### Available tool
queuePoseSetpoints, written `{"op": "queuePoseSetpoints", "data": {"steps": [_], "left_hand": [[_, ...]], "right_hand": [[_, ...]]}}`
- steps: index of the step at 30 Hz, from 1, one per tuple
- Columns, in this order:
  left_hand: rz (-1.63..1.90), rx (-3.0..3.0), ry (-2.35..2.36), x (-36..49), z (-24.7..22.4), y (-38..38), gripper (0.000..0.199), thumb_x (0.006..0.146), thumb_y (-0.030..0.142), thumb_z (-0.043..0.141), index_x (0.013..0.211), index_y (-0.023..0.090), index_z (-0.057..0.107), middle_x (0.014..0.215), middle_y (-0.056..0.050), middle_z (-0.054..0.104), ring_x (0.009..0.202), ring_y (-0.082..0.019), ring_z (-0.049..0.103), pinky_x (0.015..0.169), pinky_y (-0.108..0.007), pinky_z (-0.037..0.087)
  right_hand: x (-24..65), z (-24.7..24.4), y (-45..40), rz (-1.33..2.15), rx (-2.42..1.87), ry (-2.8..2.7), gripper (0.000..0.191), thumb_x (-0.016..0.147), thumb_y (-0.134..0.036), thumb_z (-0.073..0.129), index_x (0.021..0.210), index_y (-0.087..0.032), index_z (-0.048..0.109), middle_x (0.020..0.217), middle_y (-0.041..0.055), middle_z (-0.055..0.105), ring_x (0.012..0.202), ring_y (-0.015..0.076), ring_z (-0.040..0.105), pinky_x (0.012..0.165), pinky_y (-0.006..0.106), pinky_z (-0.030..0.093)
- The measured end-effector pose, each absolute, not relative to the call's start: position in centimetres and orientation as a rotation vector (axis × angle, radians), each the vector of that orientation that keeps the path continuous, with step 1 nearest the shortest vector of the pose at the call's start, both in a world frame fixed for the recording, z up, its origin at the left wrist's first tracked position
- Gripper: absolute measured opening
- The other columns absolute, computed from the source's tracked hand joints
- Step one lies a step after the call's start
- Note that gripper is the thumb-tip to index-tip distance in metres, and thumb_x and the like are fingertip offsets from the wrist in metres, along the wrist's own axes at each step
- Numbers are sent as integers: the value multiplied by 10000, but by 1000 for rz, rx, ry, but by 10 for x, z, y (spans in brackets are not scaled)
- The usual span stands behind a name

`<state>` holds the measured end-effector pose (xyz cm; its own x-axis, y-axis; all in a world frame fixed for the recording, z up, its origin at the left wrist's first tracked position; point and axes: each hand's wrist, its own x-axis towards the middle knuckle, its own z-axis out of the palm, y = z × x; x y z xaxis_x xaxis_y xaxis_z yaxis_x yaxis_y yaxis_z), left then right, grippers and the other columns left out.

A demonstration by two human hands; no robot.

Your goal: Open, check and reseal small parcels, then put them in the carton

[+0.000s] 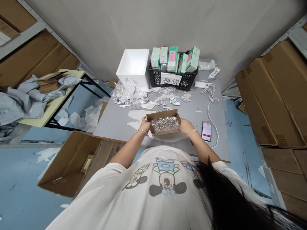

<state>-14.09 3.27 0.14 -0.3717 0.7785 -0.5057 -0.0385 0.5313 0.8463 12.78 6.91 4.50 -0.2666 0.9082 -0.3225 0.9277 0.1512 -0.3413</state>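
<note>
Between my two hands is a small open cardboard box (154,131) with clear bubble wrap (165,124) inside it. My left hand (145,125) grips the box's left end, and my right hand (186,126) grips its right end. The box is slightly tilted, near the front edge of the grey table (112,124). Flat white paper (137,115) lies beneath and beside it. Behind the box are crumpled plastic and paper scraps (130,95).
At the table's back stand a white foam box (134,78) and a black crate (183,83) holding several green boxes (172,59). A phone (206,131) and white cables (211,94) lie to the right. A large open carton (64,163) sits at lower left.
</note>
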Motion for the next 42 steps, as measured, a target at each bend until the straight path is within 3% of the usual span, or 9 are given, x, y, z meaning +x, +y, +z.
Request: {"op": "queuePoseSetpoints", "data": {"steps": [3,7,15,20,26,31,35,38,42], "left_hand": [[1292,678,1620,-157,0,27,761,649,117,589,1376,202,381,1169,-104,635,981,-246,669,773,-381,582],[1351,610,1497,-160,-19,20,486,743,176,552,1228,180,535,1082,-92,683,1089,-235,641,865,-385,571],[1051,340,1408,-163,-72,-44,345,643,144,641,987,163,632,905,-95,711,1012,-251,681,911,-437,557],[798,325,1376,-194,-91,-59,219,710,353,667,861,200,624,932,-98,722,972,-268,697,853,-473,559],[623,440,1618,-193,-112,-12,468,635,509,802,924,184,630,972,-124,733,973,-272,690,800,-386,565],[736,571,1428,-193,-110,-6,642,533,509,870,1021,171,625,1055,-120,720,961,-267,684,866,-412,541],[911,574,1275,-201,-98,-25,631,575,506,856,1048,155,630,1042,-128,724,976,-276,679,907,-435,520],[1050,508,1227,-214,-84,-43,610,634,487,830,1091,137,629,1032,-139,728,977,-285,684,914,-443,514],[1246,358,1244,-249,-63,-71,607,623,454,849,1088,127,636,1024,-146,733,965,-295,695,889,-432,533]], "right_hand": [[143,44,63,-737,1724,2673,529,827,-51,429,1355,-67,462,1269,210,616,1129,272,621,913,347,484],[148,9,48,-639,1539,2845,615,808,21,370,1410,-95,424,1558,172,302,1364,238,429,1052,382,428],[141,-86,8,-522,1263,2684,463,861,2,365,1247,-107,596,1484,164,435,1351,242,452,1069,436,411],[141,-110,-4,-575,1265,2601,441,832,17,407,1176,-132,640,1501,154,410,1337,237,471,1058,426,418],[144,-115,-6,-734,1289,2497,670,728,-95,601,1385,-97,470,1556,214,278,1426,319,308,1107,527,317],[148,-114,12,-1153,1651,2475,518,772,-201,622,1277,-114,546,1411,196,502,1329,268,454,1111,446,338],[140,-103,38,-1736,2377,2099,632,687,-311,755,1260,-174,526,1340,165,570,1222,263,552,1050,423,426],[126,-87,58,-2528,2113,1563,528,704,-403,754,1164,-205,586,1175,124,681,1038,262,660,894,409,538],[88,-57,85,-2930,1560,1260,348,698,-365,759,994,-207,666,952,82,743,886,254,702,782,372,570]]}}
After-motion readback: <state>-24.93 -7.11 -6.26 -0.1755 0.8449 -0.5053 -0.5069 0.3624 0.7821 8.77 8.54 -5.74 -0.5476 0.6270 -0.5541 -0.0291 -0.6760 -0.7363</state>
